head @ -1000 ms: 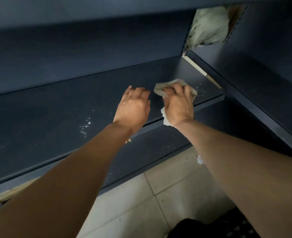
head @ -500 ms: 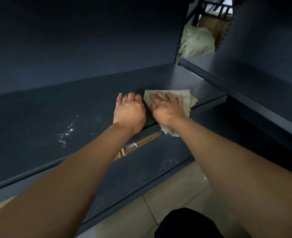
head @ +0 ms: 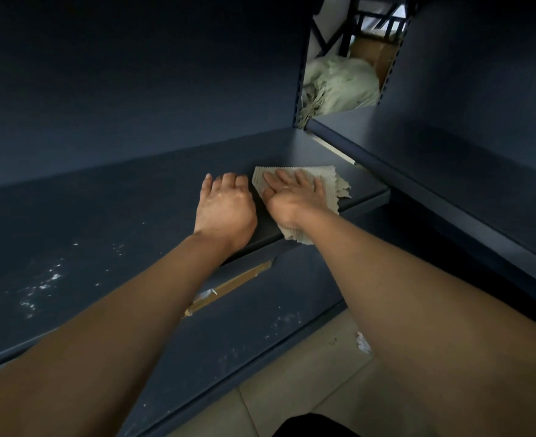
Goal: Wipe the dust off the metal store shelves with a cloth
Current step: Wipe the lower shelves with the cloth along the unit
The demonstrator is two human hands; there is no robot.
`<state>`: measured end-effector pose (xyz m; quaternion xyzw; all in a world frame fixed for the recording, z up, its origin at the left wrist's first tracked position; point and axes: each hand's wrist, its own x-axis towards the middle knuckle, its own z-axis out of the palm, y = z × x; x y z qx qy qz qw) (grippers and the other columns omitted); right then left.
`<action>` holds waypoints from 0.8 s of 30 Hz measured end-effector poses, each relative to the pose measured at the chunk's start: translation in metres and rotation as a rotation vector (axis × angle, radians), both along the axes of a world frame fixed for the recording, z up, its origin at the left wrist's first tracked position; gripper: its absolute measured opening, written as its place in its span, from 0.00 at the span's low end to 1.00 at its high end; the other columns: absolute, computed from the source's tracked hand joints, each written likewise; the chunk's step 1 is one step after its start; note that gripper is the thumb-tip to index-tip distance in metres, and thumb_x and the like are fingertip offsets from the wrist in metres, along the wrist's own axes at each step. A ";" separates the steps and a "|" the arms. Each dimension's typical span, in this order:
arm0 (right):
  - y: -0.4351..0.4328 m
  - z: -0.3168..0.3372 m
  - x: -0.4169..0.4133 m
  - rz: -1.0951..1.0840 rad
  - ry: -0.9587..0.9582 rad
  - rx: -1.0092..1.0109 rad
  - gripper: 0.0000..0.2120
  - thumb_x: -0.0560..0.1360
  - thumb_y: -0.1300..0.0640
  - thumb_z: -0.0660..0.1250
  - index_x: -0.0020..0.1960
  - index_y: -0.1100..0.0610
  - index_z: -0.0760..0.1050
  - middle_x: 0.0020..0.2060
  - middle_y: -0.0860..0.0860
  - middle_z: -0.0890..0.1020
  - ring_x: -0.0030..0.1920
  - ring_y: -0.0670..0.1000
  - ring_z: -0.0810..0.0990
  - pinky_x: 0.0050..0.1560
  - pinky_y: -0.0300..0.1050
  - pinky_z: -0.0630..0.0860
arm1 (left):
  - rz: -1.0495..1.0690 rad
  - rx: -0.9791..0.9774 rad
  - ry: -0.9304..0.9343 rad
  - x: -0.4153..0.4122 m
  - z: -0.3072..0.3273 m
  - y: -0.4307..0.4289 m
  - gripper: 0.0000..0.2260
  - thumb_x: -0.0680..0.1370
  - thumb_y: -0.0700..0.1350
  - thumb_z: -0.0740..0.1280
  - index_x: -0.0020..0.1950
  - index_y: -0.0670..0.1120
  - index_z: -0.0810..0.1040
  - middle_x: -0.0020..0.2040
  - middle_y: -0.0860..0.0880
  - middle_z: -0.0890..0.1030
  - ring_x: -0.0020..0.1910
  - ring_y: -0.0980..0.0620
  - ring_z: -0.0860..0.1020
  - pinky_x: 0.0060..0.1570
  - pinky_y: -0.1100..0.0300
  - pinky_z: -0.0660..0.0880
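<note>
Dark blue metal fills most of the view: a tall back panel [head: 134,89], and below it the wide shelf [head: 118,216] being cleaned. A lower shelf [head: 260,326] juts out beneath it. A neighbouring shelf [head: 449,190] closes in from the right and meets the first one at a corner just beyond the cloth. Two bare forearms reach in from the bottom edge and hide much of the shelf front. Pale floor tiles [head: 307,389] show below the lower shelf.

Through a gap at the upper right lies a pale green sack [head: 339,83], with a brown cardboard box [head: 373,55] behind it. A brown strip [head: 235,283], torn at its ends, clings under the front lip of the wide shelf. White specks [head: 42,285] dot the shelf to the left, and fainter ones mark the lower shelf. A small white scrap [head: 362,342] lies on the tiles.

Near the right end of the wide shelf lies the cloth [head: 329,184], spread flat. It is beige and ribbed, with a frayed right edge and one corner hanging over the front lip. The right grip [head: 291,197] lies on its middle, fingers straight and spread, pressing it down. The left grip [head: 225,209] rests on bare metal just beside the cloth and holds nothing. Its fingers bend away behind the knuckles, so I cannot tell whether they are spread or curled.
</note>
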<state>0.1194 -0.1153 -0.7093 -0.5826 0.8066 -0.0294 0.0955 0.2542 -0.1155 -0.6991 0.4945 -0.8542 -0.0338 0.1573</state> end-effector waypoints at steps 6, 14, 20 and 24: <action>-0.017 0.003 -0.031 -0.090 0.009 0.045 0.25 0.79 0.40 0.41 0.76 0.38 0.44 0.77 0.44 0.42 0.75 0.59 0.35 0.71 0.61 0.31 | -0.047 0.026 -0.012 -0.032 -0.001 0.000 0.18 0.80 0.43 0.51 0.69 0.40 0.63 0.67 0.40 0.69 0.69 0.42 0.65 0.74 0.50 0.48; -0.034 0.002 -0.072 -0.142 -0.039 0.024 0.25 0.80 0.40 0.41 0.76 0.38 0.44 0.77 0.45 0.42 0.75 0.60 0.34 0.71 0.63 0.31 | -0.072 0.078 -0.030 -0.064 -0.004 -0.016 0.19 0.81 0.45 0.50 0.70 0.40 0.63 0.69 0.41 0.67 0.69 0.43 0.64 0.74 0.52 0.48; -0.036 -0.001 -0.097 -0.181 -0.020 0.000 0.24 0.80 0.41 0.42 0.76 0.39 0.45 0.77 0.46 0.43 0.75 0.61 0.37 0.72 0.64 0.34 | -0.090 0.089 -0.067 -0.084 -0.011 -0.018 0.18 0.81 0.46 0.50 0.69 0.40 0.65 0.68 0.41 0.68 0.68 0.43 0.65 0.74 0.52 0.48; -0.030 -0.001 -0.117 -0.281 0.003 -0.011 0.24 0.80 0.44 0.41 0.76 0.39 0.48 0.77 0.46 0.48 0.76 0.63 0.43 0.72 0.66 0.40 | -0.108 0.063 -0.093 -0.088 -0.015 -0.016 0.17 0.81 0.45 0.49 0.67 0.40 0.67 0.66 0.42 0.70 0.67 0.43 0.66 0.74 0.51 0.47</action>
